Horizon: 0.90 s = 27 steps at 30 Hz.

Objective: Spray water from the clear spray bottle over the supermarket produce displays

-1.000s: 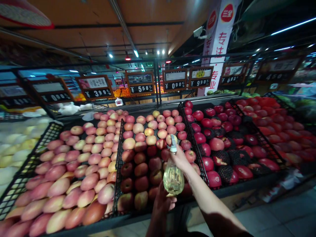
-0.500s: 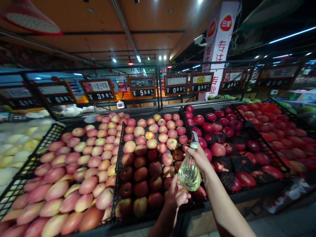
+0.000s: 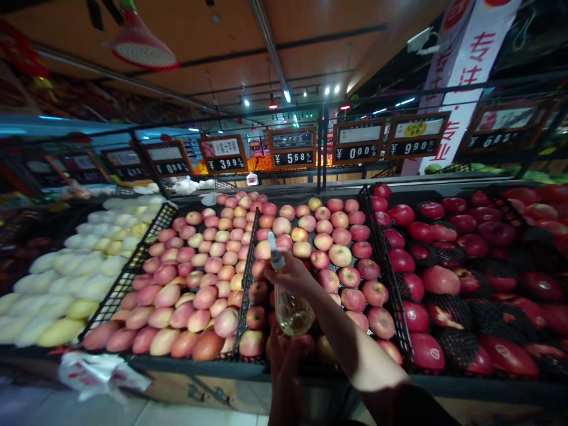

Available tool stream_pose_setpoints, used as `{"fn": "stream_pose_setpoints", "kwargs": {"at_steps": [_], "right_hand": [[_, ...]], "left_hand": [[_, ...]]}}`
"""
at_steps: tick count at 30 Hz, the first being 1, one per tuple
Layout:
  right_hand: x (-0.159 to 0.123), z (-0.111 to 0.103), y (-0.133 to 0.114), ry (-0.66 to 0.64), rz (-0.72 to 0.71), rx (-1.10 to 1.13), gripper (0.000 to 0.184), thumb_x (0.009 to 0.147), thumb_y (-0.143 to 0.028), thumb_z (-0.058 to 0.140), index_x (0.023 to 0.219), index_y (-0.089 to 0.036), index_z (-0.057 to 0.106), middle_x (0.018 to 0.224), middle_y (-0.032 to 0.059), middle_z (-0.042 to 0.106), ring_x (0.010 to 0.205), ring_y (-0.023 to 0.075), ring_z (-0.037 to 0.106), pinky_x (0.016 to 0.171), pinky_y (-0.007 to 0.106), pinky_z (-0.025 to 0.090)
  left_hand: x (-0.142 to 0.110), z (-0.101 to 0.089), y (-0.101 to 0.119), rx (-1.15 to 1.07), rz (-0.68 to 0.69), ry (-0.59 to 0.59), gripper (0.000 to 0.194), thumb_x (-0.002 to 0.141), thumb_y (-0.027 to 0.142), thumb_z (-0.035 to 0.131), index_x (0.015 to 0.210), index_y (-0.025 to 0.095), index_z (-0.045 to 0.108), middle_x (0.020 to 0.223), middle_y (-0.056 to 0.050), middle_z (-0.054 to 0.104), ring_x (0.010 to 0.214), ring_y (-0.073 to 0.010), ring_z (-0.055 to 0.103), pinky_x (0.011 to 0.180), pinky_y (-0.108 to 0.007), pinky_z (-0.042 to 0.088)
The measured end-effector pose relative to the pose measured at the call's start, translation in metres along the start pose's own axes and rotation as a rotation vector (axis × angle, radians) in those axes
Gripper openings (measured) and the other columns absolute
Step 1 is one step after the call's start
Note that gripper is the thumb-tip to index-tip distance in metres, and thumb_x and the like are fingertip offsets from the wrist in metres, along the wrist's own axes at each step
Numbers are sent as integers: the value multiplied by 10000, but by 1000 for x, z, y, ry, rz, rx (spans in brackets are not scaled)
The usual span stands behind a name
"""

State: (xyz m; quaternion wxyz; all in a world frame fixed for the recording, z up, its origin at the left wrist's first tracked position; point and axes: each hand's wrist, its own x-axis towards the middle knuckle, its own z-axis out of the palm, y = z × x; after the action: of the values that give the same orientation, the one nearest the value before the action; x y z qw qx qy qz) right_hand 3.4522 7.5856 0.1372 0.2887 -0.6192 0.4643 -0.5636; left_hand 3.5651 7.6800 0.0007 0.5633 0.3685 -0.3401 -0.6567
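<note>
My right hand (image 3: 290, 273) is closed around the neck of a clear spray bottle (image 3: 293, 310), just under its pale spray head (image 3: 274, 251). Yellowish liquid fills the lower part of the bottle, which is slightly tilted. In shadow below it, my left hand (image 3: 284, 355) is cupped against the bottle's lower side and base; its fingers are partly hidden. Both hands hang over a black crate of apples (image 3: 341, 254), with more apples (image 3: 206, 296) in the crate to the left.
Black lattice dividers (image 3: 248, 284) separate the crates. Dark red fruit (image 3: 439, 278), some in black netting, lies on the right, and pale wrapped fruit (image 3: 80, 278) on the left. Price signs (image 3: 293, 148) hang from a rail behind. A white plastic bag (image 3: 100, 373) hangs at the front edge.
The view has swung left, bringing the pale fruit and the bag into sight. My hands and the bottle have moved left in the picture and are now more in shadow.
</note>
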Motion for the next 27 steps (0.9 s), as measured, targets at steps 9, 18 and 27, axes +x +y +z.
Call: {"fn": "stream_pose_setpoints", "kwargs": {"at_steps": [9, 18, 27], "right_hand": [[-3, 8, 5, 69, 80, -3, 313, 804, -358, 699, 1062, -227, 578, 934, -4, 674, 806, 196, 631, 698, 298, 481], [-77, -110, 40, 471, 161, -99, 399, 784, -440, 733, 1093, -227, 597, 908, 2, 670, 779, 204, 626, 720, 348, 536], [-242, -176, 55, 805, 533, -43, 429, 709, -566, 813, 915, -210, 692, 810, 75, 765, 736, 280, 743, 667, 379, 603]], "left_hand": [[-6, -8, 15, 94, -15, 23, 952, 703, 531, 883, 1542, 282, 507, 1146, -75, 763, 920, -232, 706, 696, -273, 532], [6, 29, -39, 99, -455, -398, 1174, 487, 488, 990, 1474, 221, 412, 926, -28, 742, 571, -127, 626, 507, -219, 419], [-52, 56, -67, 86, -926, -707, 870, 612, 507, 864, 1383, 206, 598, 1126, -73, 721, 787, -158, 685, 682, -257, 424]]}}
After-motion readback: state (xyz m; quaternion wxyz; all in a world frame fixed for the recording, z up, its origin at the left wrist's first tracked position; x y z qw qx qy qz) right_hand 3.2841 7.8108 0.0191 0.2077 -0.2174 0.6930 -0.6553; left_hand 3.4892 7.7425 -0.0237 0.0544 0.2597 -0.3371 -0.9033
